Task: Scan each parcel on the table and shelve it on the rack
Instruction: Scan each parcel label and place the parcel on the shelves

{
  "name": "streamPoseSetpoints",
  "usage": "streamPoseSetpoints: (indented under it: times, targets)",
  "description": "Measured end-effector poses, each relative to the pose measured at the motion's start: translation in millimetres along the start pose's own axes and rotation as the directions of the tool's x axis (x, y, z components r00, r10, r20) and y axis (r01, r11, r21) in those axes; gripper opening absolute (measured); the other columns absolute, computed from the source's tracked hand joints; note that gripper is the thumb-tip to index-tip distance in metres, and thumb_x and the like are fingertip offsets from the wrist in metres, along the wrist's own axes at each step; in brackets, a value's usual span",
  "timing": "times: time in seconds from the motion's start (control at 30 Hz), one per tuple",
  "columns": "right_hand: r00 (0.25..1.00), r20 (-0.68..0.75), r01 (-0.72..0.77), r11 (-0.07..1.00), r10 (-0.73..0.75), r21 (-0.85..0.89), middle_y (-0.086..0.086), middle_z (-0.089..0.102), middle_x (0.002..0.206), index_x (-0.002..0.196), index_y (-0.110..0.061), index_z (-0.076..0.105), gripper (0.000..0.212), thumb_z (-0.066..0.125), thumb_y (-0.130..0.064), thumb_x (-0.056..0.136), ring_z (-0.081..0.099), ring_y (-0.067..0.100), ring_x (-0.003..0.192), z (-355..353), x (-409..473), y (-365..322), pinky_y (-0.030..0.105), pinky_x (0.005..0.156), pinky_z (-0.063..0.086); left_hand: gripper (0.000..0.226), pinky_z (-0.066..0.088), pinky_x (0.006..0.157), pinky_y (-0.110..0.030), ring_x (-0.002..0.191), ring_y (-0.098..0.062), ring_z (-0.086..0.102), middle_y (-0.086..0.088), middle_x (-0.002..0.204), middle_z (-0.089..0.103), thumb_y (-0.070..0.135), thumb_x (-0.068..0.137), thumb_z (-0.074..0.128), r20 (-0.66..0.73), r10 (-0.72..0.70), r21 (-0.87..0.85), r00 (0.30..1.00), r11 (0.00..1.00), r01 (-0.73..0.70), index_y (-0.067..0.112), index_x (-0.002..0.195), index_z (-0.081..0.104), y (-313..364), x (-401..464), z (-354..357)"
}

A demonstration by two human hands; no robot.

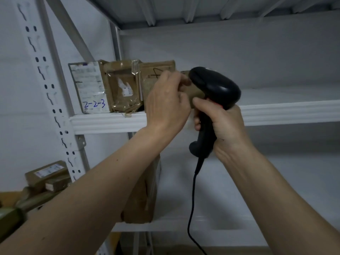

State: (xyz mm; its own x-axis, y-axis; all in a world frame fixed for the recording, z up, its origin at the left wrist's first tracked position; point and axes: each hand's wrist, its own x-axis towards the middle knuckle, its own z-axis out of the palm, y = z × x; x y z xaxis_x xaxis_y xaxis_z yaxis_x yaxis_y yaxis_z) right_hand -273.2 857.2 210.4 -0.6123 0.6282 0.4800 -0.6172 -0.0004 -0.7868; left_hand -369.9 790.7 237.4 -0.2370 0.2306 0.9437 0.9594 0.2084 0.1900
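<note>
Shelved: three parcels [117, 87] on rack [110, 122] | left hand [165, 102] gripping fourth parcel [193, 91] | right hand [226, 129] clamped on scanner [213, 89] | remaining: unseen

Dim, flat indoor light, cool grey cast; source not visible. Soft shadow under upper shelf [276, 111], no hard edges. Weak glare on scanner [215, 85] head and on taped parcel [123, 89]. Overall soft focus; parcels at lower left [36, 188] heavily blurred. Wide-angle bend along rack upright [46, 85].
</note>
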Motion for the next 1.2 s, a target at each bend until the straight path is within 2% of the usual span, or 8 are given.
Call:
streamPoseSetpoints:
  times: [0.23,0.3,0.4,0.67,0.87,0.97,1.13,1.2]
  targets:
    - [0.986,0.138,-0.088,0.996,0.092,-0.033,0.003,0.059,0.062,0.079,-0.010,0.068,0.005,0.071,-0.008,0.083,0.056,0.014,0.056,67.7,-36.1,44.6,0.024,0.052,0.048,0.021,0.049,0.068,-0.042,0.074,-0.018,0.056,0.004,0.072,0.058,0.009,0.078,0.041,0.007,-0.207,-0.197,0.978,0.959,0.204,0.015,0.070,0.059,-53.3,-46.1,-69.6]
    - [0.977,0.179,-0.111,0.993,0.117,-0.044,0.004,0.058,0.063,0.079,-0.008,0.066,0.006,0.071,-0.008,0.083,0.055,0.014,0.056,95.6,-46.2,63.8,0.023,0.051,0.047,0.023,0.049,0.067,-0.041,0.072,-0.017,0.057,0.007,0.068,0.057,0.011,0.075,0.039,0.033,-0.258,-0.201,0.966,0.945,0.259,0.022,0.065,0.056,-75.7,-62.2,-94.1]
    - [0.963,0.206,-0.166,0.984,0.176,-0.062,0.005,0.058,0.062,0.074,-0.010,0.066,0.011,0.070,-0.008,0.084,0.053,0.014,0.054,142.1,-62.3,97.9,0.023,0.050,0.044,0.023,0.050,0.067,-0.038,0.072,-0.019,0.059,0.005,0.069,0.060,0.014,0.073,0.038,0.072,-0.333,-0.162,0.940,0.926,0.341,0.017,0.066,0.060,-118.7,-85.1,-131.2]
    - [0.899,0.228,-0.348,0.925,0.375,-0.152,0.003,0.059,0.060,0.082,-0.010,0.069,0.005,0.073,-0.012,0.084,0.055,0.013,0.055,248.4,-109.7,196.9,0.024,0.055,0.049,0.031,0.032,0.054,-0.012,0.061,-0.002,0.047,0.013,0.072,0.054,0.000,0.086,0.046,0.237,-0.459,0.077,0.856,0.888,0.454,0.025,0.069,0.056,-241.3,-160.5,-226.9]
    - [0.874,0.173,-0.421,0.885,0.455,-0.201,0.002,0.061,0.057,0.080,-0.013,0.069,0.006,0.074,-0.013,0.083,0.057,0.012,0.051,306.4,-138.3,263.3,0.024,0.053,0.050,0.044,0.035,0.061,-0.011,0.073,-0.006,0.048,0.002,0.082,0.058,-0.004,0.087,0.042,0.299,-0.557,0.218,0.775,0.830,0.513,0.031,0.062,0.051,-311.1,-212.9,-292.1]
    - [0.859,0.158,-0.451,0.866,0.487,-0.218,-0.001,0.062,0.056,0.078,-0.014,0.070,0.007,0.075,-0.012,0.083,0.058,0.011,0.050,324.2,-150.1,289.8,0.022,0.051,0.051,0.036,0.037,0.073,-0.018,0.089,-0.014,0.052,-0.001,0.097,0.059,-0.003,0.092,0.042,0.296,-0.634,0.295,0.714,0.772,0.563,0.021,0.072,0.061,-341.0,-235.4,-314.0]
    - [0.832,0.150,-0.489,0.834,0.534,-0.255,0.000,0.061,0.054,0.066,-0.018,0.072,0.017,0.076,-0.013,0.081,0.058,0.011,0.049,346.0,-157.3,326.2,0.022,0.049,0.049,0.028,0.035,0.066,-0.012,0.094,-0.012,0.044,0.004,0.105,0.046,-0.005,0.091,0.052,0.271,-0.706,0.340,0.654,0.706,0.621,0.021,0.083,0.058,-376.8,-268.6,-332.1]
    - [0.816,0.160,-0.509,0.822,0.555,-0.257,-0.001,0.062,0.055,0.072,-0.014,0.072,0.010,0.077,-0.013,0.081,0.059,0.011,0.049,354.0,-157.8,341.9,0.021,0.049,0.050,0.022,0.041,0.078,-0.016,0.098,-0.012,0.043,0.006,0.108,0.041,-0.001,0.089,0.058,0.280,-0.730,0.340,0.623,0.683,0.647,0.021,0.089,0.058,-389.9,-280.0,-334.8]
